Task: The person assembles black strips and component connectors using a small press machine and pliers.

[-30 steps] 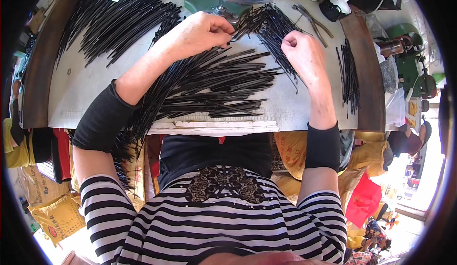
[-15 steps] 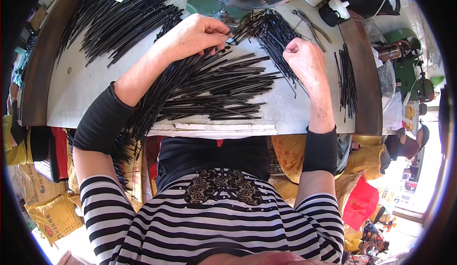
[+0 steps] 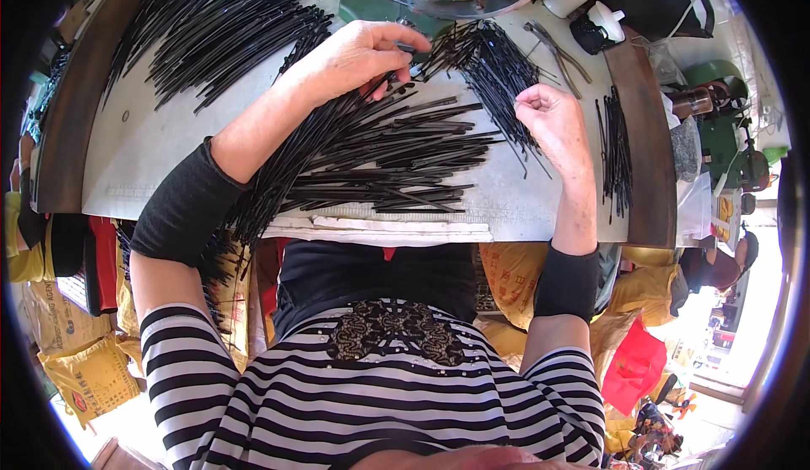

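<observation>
My left hand (image 3: pixel 364 61) hovers over the near side of a green machine base (image 3: pixel 359 2). Its index finger is stretched out and the other fingers are loosely bent; no held thing shows. Under and beside it lie long thin black strips (image 3: pixel 380 153), fanned across the table. My right hand (image 3: pixel 555 126) is closed in a pinch beside a heap of thin black pieces (image 3: pixel 498 69), some with bent ends. Whatever its fingertips hold, if anything, is too small to make out.
More black strips (image 3: pixel 236 35) lie at the far left, and a narrow bundle (image 3: pixel 616 149) lies at the right. Pliers (image 3: pixel 558 56) rest beyond my right hand. A black bottle with a white cap (image 3: pixel 597 27) stands by the table's raised brown edge (image 3: pixel 650 141).
My left hand's index finger has straightened from a bent, closed grip. My right hand has shifted slightly right and down. The whole view has moved a little.
</observation>
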